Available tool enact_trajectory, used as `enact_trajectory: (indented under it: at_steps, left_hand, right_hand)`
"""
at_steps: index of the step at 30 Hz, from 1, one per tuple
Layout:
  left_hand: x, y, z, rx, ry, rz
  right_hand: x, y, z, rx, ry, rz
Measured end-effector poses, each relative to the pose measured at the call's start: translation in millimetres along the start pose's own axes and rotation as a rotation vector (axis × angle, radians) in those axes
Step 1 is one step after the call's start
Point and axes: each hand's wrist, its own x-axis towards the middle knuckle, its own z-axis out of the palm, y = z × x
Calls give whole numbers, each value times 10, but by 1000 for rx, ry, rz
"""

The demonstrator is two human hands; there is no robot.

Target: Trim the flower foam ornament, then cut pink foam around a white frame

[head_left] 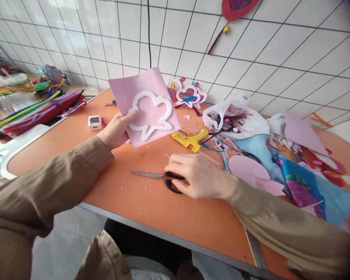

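Observation:
My left hand (118, 130) pinches the lower left edge of a pink sheet (128, 89), held up at a tilt above the table. Against the sheet lies a white flower-like outline frame (165, 112), with my thumb pressed on its left side. My right hand (196, 175) has its fingers curled round the black handles of a pair of scissors (154, 175). The scissors lie low at the tabletop, blades closed and pointing left. Part of the handles is hidden by my fingers.
A yellow glue gun (189, 140) lies just beyond my right hand. On the right are a white plastic bag (247, 120), pink paper pieces (247, 171) and blue fabric. A white charger (95, 122) and colourful pipe cleaners (41, 112) are at left. Small scraps dot the orange table (128, 198).

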Motion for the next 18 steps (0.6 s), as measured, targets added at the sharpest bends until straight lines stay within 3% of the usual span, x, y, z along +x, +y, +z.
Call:
enact_trajectory:
  at_steps: [3,8,12,18]
  left_hand:
    - [-32,3,57,14,38,-43]
    - [-64,-17,84,0,34,-37]
    - [-69,-21,81,-3,25,-49]
    - [-72,-16,85,-44,25,-68]
  right_hand:
    - [-26,-185,-73,-219,-205,18]
    - [-56,-293,-104,-259,-337,124]
    - [-69,-290,-120,-333,-358,84]
    - [-154,-371,-206,-373,-276,75]
